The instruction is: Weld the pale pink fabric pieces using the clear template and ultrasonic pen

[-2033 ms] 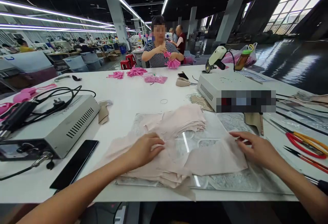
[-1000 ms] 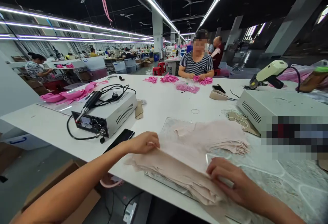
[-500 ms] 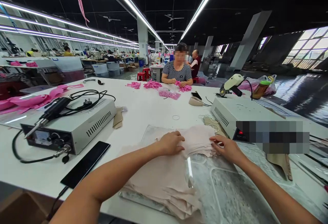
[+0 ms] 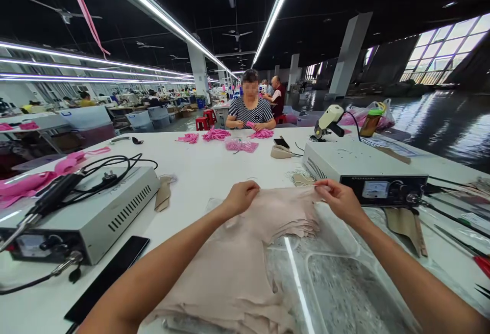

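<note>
A stack of pale pinkish-beige fabric pieces (image 4: pixel 229 267) lies in front of me, its layers uneven at the near and right edges. My left hand (image 4: pixel 242 199) is closed at the far edge of the fabric, thumb and fingers pinched together on it. Off to the right, my right hand (image 4: pixel 340 201) pinches the far right corner of the top fabric piece (image 4: pixel 287 204). Between the two hands that edge is stretched nearly straight. Beneath the stack is a clear, shiny plastic sheet (image 4: pixel 340 293) over a grey mottled surface.
Metal control boxes stand left (image 4: pixel 130 201) and right (image 4: pixel 363 163); a black pen-like tool (image 4: pixel 53 194) rests on the left one. A black phone (image 4: pixel 109 278) lies near my left forearm. Across the table, a person in a striped top (image 4: pixel 250 112) handles pink straps (image 4: pixel 262 133).
Both hands have moved to the far edge of the fabric, and the top piece is now drawn taut between them. The camera view has turned slightly right.
</note>
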`<control>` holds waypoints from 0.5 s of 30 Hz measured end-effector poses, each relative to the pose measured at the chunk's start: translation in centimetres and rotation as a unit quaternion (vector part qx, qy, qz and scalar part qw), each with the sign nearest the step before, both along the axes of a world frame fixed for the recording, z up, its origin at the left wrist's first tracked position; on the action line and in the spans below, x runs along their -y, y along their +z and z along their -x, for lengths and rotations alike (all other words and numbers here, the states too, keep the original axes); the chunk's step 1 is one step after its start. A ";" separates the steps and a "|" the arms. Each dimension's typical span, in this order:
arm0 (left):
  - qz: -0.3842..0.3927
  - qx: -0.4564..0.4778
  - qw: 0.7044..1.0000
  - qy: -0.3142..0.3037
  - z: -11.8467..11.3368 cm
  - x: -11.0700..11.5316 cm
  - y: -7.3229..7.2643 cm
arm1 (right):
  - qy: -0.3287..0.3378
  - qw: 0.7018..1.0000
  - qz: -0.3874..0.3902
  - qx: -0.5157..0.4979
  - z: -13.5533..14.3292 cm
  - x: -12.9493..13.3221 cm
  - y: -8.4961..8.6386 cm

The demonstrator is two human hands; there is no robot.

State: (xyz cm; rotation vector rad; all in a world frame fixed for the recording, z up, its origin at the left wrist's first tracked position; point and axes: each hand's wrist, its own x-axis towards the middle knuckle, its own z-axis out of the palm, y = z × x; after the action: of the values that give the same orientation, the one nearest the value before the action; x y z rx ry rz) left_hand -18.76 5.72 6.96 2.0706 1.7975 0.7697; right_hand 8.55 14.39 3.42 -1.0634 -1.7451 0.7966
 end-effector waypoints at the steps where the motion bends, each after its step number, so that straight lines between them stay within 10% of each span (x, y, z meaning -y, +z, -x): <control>1: -0.004 0.024 1.000 -0.003 -0.1 0.2 1.0 | -0.006 1.000 0.011 -0.024 -0.3 0.3 0.8; 6: 0.044 0.188 0.979 -0.067 -1.5 2.6 3.9 | -0.011 0.992 0.090 -0.093 -2.9 3.6 3.4; 15: 0.160 0.212 0.962 -0.062 -0.8 3.4 2.3 | 0.012 0.965 0.229 -0.128 -3.8 7.6 2.1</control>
State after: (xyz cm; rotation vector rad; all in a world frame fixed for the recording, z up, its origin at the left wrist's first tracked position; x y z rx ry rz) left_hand -17.98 2.36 9.31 1.6425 1.4322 0.7603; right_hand 12.36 6.76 5.51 -1.1759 -1.3873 1.3339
